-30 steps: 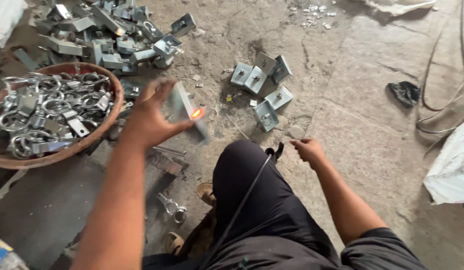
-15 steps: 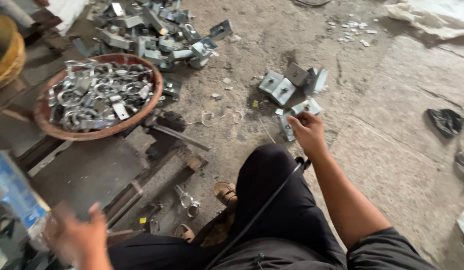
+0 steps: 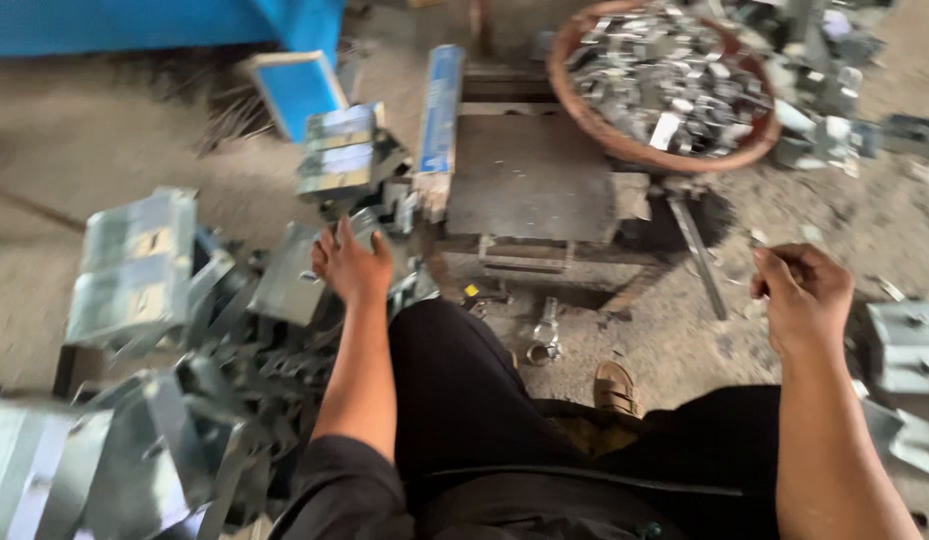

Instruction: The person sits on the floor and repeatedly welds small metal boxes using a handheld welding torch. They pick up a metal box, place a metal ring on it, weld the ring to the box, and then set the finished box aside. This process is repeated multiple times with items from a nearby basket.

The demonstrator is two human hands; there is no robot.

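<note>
**Grey metal bracket on the pile**

The left hand (image 3: 352, 265) lies flat on a bent metal bracket (image 3: 289, 285). The bracket is grey and shiny, made of folded sheet metal. It sits tilted on top of a heap of brackets (image 3: 154, 400) of the same kind, all leaning this way and that, low on the left side of the view. The picture is blurry here, so the bracket's edges are hard to see. The fingers spread over its top corner.

The right hand (image 3: 804, 295) is loosely curled, well apart from the heap. If it holds something small, it is too blurry to tell.
</note>
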